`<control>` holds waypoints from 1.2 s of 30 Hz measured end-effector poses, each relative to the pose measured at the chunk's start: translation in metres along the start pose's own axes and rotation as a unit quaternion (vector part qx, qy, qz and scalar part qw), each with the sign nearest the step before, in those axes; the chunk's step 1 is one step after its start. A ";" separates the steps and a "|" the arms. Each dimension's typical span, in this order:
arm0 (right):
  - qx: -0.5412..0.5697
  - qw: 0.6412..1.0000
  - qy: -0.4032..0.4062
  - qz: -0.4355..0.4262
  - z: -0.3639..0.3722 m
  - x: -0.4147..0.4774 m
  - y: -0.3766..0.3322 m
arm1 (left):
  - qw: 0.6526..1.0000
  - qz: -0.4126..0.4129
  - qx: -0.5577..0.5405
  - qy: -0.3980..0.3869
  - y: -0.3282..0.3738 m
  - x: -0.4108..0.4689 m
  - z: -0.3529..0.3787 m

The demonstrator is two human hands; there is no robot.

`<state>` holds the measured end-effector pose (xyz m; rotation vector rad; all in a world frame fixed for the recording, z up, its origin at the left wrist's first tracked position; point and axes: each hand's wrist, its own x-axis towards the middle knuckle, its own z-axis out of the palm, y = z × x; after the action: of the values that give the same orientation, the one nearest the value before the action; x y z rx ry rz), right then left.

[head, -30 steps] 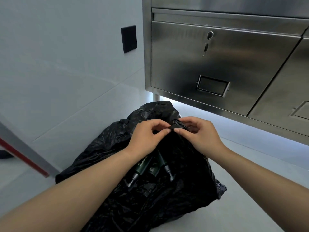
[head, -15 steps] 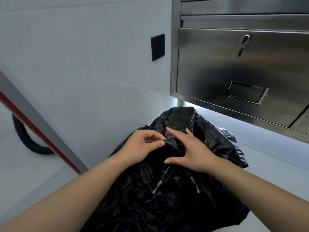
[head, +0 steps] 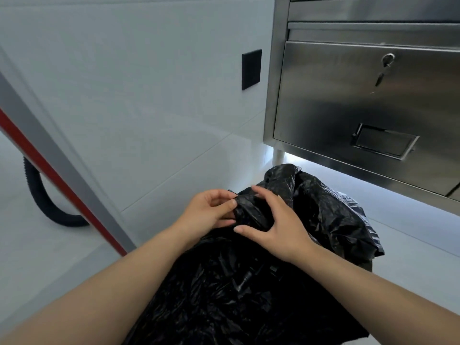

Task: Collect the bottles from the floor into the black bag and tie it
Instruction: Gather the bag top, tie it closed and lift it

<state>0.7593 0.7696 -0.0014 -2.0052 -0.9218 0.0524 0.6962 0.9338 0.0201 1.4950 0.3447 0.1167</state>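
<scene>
On the white floor (head: pixel 410 257) before the steel cabinet (head: pixel 348 108), we pinch the black bag (head: pixel 323 215) neck in our left hand (head: pixel 206 215), right hand (head: pixel 278 232) spread over the gather; advise cinching low and pulling both tails evenly.

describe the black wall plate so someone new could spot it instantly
Start at the steel cabinet on the right and look just left of its edge, on the white wall. The wall plate is a small flat rectangle at about the height of the cabinet's lock. It is the only dark mark on that pale wall.
</scene>
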 end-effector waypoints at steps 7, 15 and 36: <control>0.047 0.998 0.028 0.018 0.007 0.000 0.003 | 0.998 0.041 0.027 -0.037 0.011 0.002 0.005; 0.057 0.995 -0.049 -0.061 -0.011 0.004 0.003 | 1.000 0.007 0.016 -0.016 0.001 0.003 -0.005; 0.023 0.996 -0.076 -0.033 0.029 -0.007 0.017 | 0.981 -0.087 0.171 -0.023 -0.022 -0.019 -0.028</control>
<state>0.7538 0.7802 -0.0335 -1.9480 -1.0731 0.1893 0.6666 0.9530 0.0005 1.7947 0.4738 -0.1225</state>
